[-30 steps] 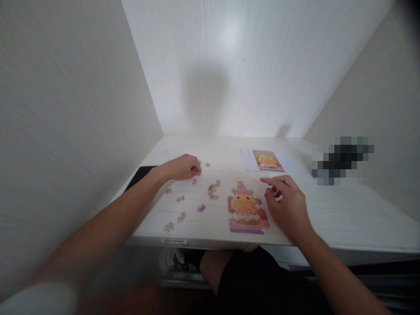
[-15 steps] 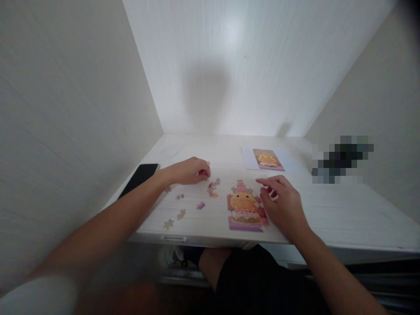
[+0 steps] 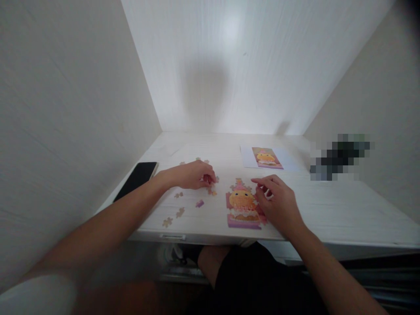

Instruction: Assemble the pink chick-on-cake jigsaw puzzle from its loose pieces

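A partly built jigsaw puzzle [image 3: 242, 204] with an orange figure on pink lies near the front of the white desk [image 3: 328, 205]. My right hand [image 3: 278, 202] rests on its right edge, fingers loosely apart, holding nothing that I can see. My left hand [image 3: 192, 174] is curled over a small cluster of loose pieces [image 3: 212, 190] just left of the puzzle, its fingertips pinched on a small reddish piece. More loose pieces [image 3: 180, 212] are scattered to the left, one of them purple [image 3: 199, 203].
A printed reference picture [image 3: 266, 158] lies at the back right of the desk. A black phone [image 3: 137, 175] lies at the left edge by the wall. Walls close in on left, back and right. My knee shows under the desk front.
My left hand has moved right, from the far loose pieces to the cluster beside the puzzle, uncovering the phone. My right hand has shifted slightly left onto the puzzle's edge.
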